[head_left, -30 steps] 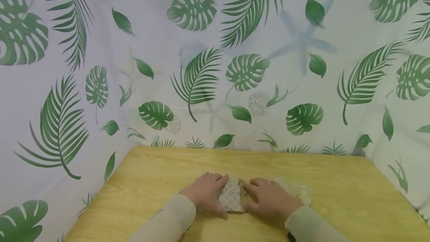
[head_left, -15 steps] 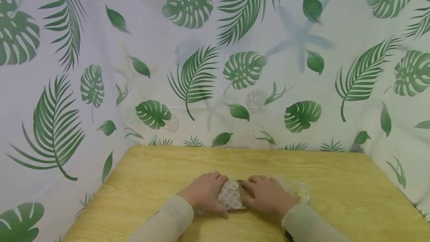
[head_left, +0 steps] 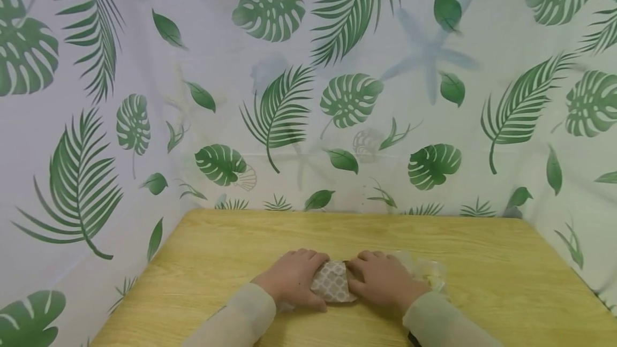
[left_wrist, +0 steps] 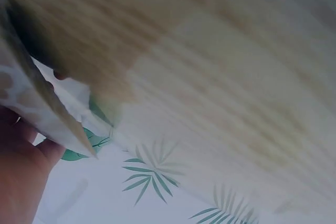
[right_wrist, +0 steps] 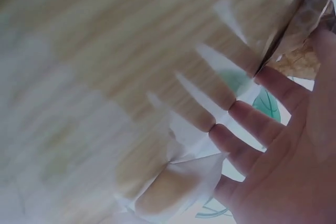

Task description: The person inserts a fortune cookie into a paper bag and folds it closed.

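Observation:
A small flat wrapper (head_left: 331, 284) with a pale grey-and-white rounded pattern lies between the two hands, low in the head view. My left hand (head_left: 295, 278) grips its left end, thumb on the near edge and fingers over the far edge. At the other end my right hand (head_left: 383, 281) pinches it between thumb and forefinger. The right wrist view shows this hand's other fingers (right_wrist: 270, 124) spread with their tips on the table, and a crinkled brown piece (right_wrist: 299, 62) beside the wrapper (right_wrist: 304, 19). What the wrapper contains is hidden.
A crumpled clear plastic bag (head_left: 431, 273) with something yellowish in it lies just behind and right of my right hand. The wood-grain table (head_left: 231, 240) meets leaf-printed curtains (head_left: 299, 186) at the back and sides.
The wrapper has buckled and its patterned face tilts up. The brown strip at its right end, visible earlier, is now mostly covered. Both hands keep nearly the same place.

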Demonstrator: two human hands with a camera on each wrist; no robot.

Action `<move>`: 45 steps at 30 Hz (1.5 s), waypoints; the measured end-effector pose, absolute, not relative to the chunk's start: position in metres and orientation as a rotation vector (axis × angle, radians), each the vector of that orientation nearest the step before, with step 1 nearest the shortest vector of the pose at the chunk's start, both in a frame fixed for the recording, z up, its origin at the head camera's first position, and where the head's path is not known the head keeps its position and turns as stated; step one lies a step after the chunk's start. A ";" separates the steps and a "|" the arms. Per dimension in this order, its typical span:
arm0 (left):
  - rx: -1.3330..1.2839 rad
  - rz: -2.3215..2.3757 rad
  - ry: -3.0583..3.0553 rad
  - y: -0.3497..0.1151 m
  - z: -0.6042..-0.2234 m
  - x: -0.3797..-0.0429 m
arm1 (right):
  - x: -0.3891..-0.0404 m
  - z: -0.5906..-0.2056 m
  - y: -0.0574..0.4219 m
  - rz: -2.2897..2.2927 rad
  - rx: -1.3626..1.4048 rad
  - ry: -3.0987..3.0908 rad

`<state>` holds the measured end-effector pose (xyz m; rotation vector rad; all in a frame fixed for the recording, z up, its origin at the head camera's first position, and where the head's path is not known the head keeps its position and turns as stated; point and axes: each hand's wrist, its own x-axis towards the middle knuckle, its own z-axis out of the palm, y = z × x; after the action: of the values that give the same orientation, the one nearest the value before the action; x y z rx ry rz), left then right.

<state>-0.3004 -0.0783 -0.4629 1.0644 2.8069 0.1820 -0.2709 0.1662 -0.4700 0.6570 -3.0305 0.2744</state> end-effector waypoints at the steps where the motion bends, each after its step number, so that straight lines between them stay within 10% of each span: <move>1: 1.076 0.174 2.805 -0.078 -0.462 -0.300 | -0.271 -0.470 0.165 0.267 0.650 -3.024; 45: 1.013 0.414 2.709 -0.099 -0.459 -0.298 | -0.262 -0.465 0.194 0.441 1.088 -2.946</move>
<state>-0.2985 -0.0985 -0.4586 1.0127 2.7091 0.4140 -0.2616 0.1938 -0.4648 1.0880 -2.9461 0.4407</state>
